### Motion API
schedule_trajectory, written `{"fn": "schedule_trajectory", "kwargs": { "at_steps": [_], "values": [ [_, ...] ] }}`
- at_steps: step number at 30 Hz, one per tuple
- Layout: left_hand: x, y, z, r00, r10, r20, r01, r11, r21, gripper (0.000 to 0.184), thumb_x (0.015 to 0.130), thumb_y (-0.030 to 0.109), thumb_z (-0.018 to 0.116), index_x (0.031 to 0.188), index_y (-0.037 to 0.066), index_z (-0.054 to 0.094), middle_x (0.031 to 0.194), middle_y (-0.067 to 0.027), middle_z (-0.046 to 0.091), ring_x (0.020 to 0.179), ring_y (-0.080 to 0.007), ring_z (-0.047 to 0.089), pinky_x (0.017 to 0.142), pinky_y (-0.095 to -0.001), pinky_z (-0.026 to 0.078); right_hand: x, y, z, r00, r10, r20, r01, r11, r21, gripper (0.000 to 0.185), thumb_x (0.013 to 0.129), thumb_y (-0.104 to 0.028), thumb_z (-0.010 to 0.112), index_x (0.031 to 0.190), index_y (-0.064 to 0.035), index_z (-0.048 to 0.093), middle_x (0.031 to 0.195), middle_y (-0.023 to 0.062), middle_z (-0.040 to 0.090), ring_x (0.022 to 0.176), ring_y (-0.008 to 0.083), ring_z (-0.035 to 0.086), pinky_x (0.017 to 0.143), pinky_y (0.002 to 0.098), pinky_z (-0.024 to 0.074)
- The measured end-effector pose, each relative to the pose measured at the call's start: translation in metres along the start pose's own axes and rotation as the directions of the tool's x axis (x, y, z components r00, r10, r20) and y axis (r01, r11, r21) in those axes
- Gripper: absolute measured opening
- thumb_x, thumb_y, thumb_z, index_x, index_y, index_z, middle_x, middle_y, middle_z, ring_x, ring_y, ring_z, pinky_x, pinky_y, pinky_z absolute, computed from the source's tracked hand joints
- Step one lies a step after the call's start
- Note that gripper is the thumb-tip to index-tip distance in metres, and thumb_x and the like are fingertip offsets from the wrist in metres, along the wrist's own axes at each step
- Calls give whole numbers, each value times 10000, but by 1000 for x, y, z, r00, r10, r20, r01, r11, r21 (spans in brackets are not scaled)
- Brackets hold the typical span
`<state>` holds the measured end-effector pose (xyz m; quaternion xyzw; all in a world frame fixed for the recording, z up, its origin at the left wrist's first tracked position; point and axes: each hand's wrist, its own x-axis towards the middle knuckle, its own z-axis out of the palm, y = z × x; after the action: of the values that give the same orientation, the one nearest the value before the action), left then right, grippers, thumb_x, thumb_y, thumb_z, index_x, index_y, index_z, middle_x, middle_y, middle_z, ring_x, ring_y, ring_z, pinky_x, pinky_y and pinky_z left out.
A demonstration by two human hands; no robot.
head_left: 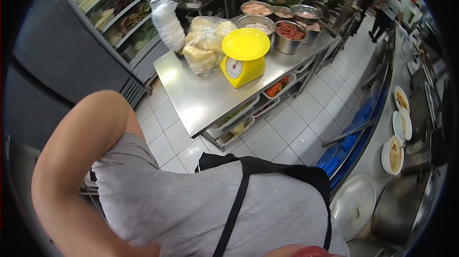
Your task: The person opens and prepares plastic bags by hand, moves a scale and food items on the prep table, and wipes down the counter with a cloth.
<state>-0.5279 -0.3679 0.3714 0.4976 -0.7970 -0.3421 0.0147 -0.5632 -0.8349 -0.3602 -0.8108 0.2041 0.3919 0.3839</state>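
Observation:
My left arm [62, 171] is bent sharply at the elbow and folds back toward the bottom edge. Only a blurred edge of my left hand [148, 250] shows there, near my grey shirt [191, 199]; its fingers are out of frame. I cannot see my right hand. A patch of skin with something glossy and red [313, 251] shows at the bottom edge, and I cannot make out what it is. The black strap of an apron [232, 214] crosses the shirt.
A steel table [191, 113] holds a yellow scale [246, 58], plastic bags of pale food [203, 47] and several steel bowls [289, 42] of meat. Bowls of food [393, 154] and a round lid [354, 207] line the right counter. A fridge [114, 13] stands left; people [385, 13] are farther back.

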Motion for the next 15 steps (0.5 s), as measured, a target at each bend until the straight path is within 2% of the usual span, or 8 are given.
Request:
{"fn": "schedule_trajectory", "kwargs": {
  "at_steps": [2, 4, 6, 7, 9, 10, 12, 15],
  "values": [
    [-16, -18, 21, 975, -88, -202, 164, 901, 402, 357, 817, 100, 526, 1164, 169, 571, 869, -92, 634, 695, -144, 606, 633, -205, 469, 6, -14, -3, 1000, -14, 17, 14, 1000, -5, 273, 741, -293, 663, 856, -49, 614, 800, 96, 639, 792, 189, 610, 684, 312, 464],
    [-34, -35, 38, 814, -302, -497, 513, 774, 371, 413, 767, 278, 584, 1132, 85, 574, 910, -120, 632, 727, -185, 612, 617, -249, 477, 12, -41, -3, 998, -59, 34, 58, 998, 9, 271, 743, -289, 663, 856, -48, 612, 800, 96, 638, 794, 188, 608, 687, 311, 463],
    [-61, -62, 58, 397, -494, -774, 795, 606, 21, 599, 718, 457, 643, 1099, 1, 576, 950, -147, 629, 759, -226, 619, 602, -293, 484, 20, -76, 0, 989, -141, 46, 139, 989, 45, 268, 745, -285, 663, 856, -47, 610, 799, 95, 637, 795, 188, 607, 690, 309, 463],
    [-80, -74, 67, 265, -457, -849, 779, 621, -91, 699, 713, 516, 614, 1088, -70, 553, 1023, -169, 615, 813, -254, 625, 631, -317, 490, 25, -98, 2, 979, -200, 41, 197, 978, 71, 267, 746, -282, 663, 856, -46, 609, 799, 95, 637, 796, 187, 606, 691, 309, 463],
    [-118, -118, 116, -89, -323, -942, 610, 730, -308, 644, 730, 333, 674, 1234, -7, 461, 1054, -122, 610, 937, -204, 583, 798, -301, 434, 9, -166, 5, 940, -341, -2, 340, 937, 77, 264, 747, -278, 663, 857, -45, 607, 798, 95, 636, 798, 186, 605, 694, 308, 462],
    [-143, -130, 137, -251, -487, -836, 475, 690, -545, 652, 783, 398, 622, 1257, -8, 432, 1069, -121, 603, 965, -197, 573, 834, -303, 418, -7, -213, 2, 893, -447, -47, 449, 893, 40, 250, 763, -257, 658, 873, -41, 595, 813, 89, 633, 788, 179, 597, 703, 302, 460],
    [-193, -188, 195, -433, -653, -621, 173, 616, -769, 606, 806, 264, 621, 1315, 51, 372, 1120, -103, 556, 1034, -166, 516, 892, -292, 371, -47, -314, -4, 788, -603, -124, 606, 795, -22, 238, 791, -226, 645, 915, -35, 576, 848, 79, 627, 781, 165, 582, 718, 288, 453],
    [-253, -276, 288, -616, -740, -271, 217, 172, -961, 673, 764, 358, 674, 1299, 65, 389, 1138, -169, 546, 980, -233, 553, 860, -337, 429, -98, -449, -1, 619, -760, -200, 772, 635, -28, 243, 810, -222, 630, 956, -39, 567, 859, 57, 619, 799, 157, 571, 742, 279, 443]
  ]
}}
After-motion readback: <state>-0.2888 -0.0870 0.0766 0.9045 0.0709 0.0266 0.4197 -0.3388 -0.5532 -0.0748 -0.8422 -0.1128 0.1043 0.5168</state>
